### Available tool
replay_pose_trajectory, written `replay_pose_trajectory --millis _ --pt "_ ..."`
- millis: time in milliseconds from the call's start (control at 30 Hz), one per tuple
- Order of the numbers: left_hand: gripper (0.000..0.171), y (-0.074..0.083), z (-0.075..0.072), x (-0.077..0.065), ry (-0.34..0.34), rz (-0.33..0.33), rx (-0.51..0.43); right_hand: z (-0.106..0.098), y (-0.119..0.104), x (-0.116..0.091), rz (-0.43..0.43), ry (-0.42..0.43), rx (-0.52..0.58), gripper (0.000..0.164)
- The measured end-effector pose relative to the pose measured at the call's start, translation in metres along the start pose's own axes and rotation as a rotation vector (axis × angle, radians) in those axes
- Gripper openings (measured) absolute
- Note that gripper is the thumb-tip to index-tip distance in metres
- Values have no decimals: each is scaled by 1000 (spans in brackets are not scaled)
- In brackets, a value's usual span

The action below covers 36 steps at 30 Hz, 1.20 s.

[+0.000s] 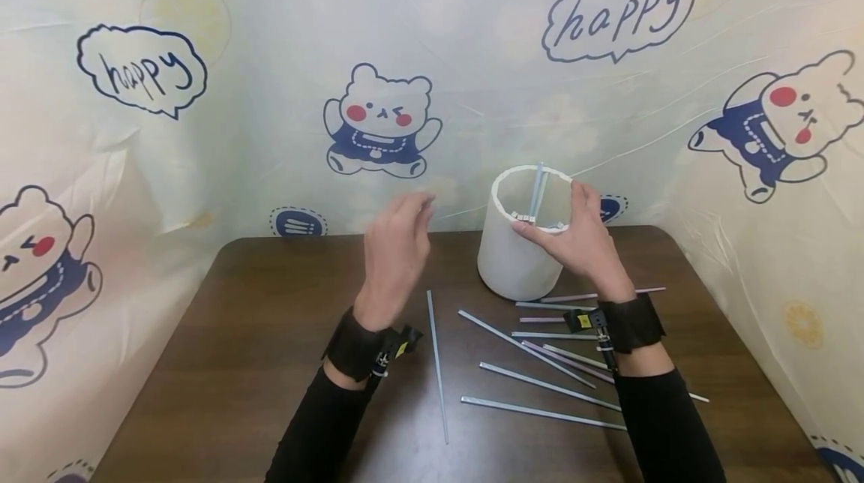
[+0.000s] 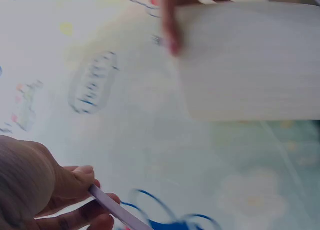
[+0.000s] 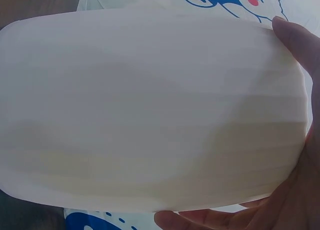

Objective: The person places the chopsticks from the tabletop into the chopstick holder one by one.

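A white tapered bin [image 1: 516,262] stands tilted at the back of the table. My right hand [image 1: 589,239] grips its rim, the thumb on the near side and the fingers round the far right side. Upright in the bin's mouth are pale blue sticks [image 1: 538,194], with small white bits low inside. To the left of the bin, my left hand [image 1: 397,254] is raised. Between its thumb and fingers the left wrist view shows a thin lilac stick [image 2: 117,206]; the head view hides it. The bin wall [image 3: 150,109] fills most of the right wrist view.
Several thin blue and lilac sticks [image 1: 533,378] lie spread on the brown table [image 1: 223,363], partly under my right forearm. One blue stick [image 1: 437,370] lies apart, just right of my left wrist. A printed curtain [image 1: 270,130] hangs behind the table.
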State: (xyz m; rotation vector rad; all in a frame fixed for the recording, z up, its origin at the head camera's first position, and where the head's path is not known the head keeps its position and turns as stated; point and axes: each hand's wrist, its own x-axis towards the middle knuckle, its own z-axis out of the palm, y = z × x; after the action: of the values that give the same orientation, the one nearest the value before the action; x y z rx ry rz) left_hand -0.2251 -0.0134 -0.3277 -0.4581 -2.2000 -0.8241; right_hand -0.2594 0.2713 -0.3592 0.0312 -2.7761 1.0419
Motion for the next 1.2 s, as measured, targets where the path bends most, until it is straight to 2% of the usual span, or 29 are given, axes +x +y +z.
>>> replay_pose_trajectory --millis 167,333,467,600,800,967,1067,1200 --pt "19 26 -23 9 119 96 -54 -1 0 0 5 -9 6 120" --pt "20 45 -44 16 212 159 -102 -1 1 -1 6 -3 3 120" --pt "18 58 -56 18 325 201 -158 -1 1 -1 11 -5 0 120" --pt "17 68 -62 19 452 247 -213 0 1 -1 11 -8 -1 120" --pt "17 77 -59 25 599 316 -254 -1 0 -1 11 -5 4 120" --pt "17 82 -49 27 679 379 -288 -2 0 -1 3 -1 0 120" --pt "16 82 -38 28 677 425 -305 -1 0 -1 3 1 1 121" --pt "18 79 -22 28 630 474 -315 0 0 -2 1 0 8 121"
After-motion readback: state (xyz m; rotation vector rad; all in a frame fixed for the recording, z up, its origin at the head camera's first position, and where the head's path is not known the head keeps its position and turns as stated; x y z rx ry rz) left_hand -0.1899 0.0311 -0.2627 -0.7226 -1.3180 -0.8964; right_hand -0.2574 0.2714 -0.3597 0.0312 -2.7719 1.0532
